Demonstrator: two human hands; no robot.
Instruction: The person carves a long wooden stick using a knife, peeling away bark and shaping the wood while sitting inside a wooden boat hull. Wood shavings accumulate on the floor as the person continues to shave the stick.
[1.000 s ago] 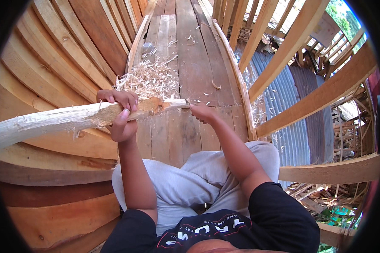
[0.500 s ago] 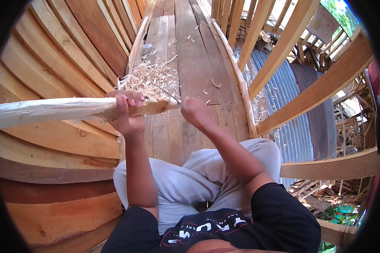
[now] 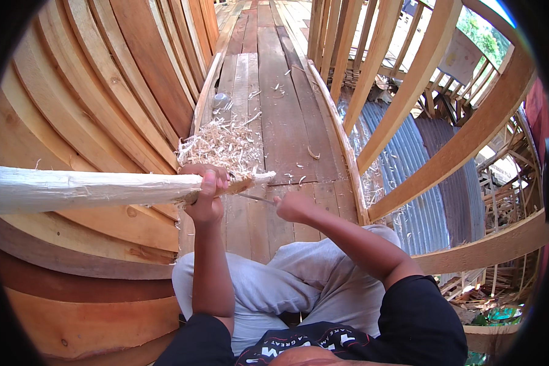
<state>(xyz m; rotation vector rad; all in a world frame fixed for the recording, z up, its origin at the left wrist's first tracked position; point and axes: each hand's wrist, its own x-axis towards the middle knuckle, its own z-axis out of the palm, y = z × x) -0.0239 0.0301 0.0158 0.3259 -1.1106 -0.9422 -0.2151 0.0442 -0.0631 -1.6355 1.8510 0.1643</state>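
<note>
A long peeled wooden pole (image 3: 91, 188), pale and rough, comes in from the left edge, its narrowed tip reaching past my left hand. My left hand (image 3: 206, 190) is wrapped round it close to that end, thumb on top. In my closed right hand (image 3: 295, 206) is a thin-bladed knife (image 3: 257, 198); its handle is hidden by the fist. The blade points left, along the near side of the pole's tip, close to my left fingers. Whether it touches the wood I cannot tell.
Curled wood shavings (image 3: 222, 145) are heaped on the plank floor (image 3: 283, 110) beyond my hands, with a small clear cup (image 3: 222, 100) behind them. Upright boards (image 3: 91, 91) line the left side. Wooden railing slats (image 3: 402, 91) stand on the right, above corrugated metal sheets (image 3: 402, 177).
The knife has gone from the far side of the pole's tip to its near side, with my right hand slightly farther right. My left hand keeps its grip. The whole view has tilted upward.
</note>
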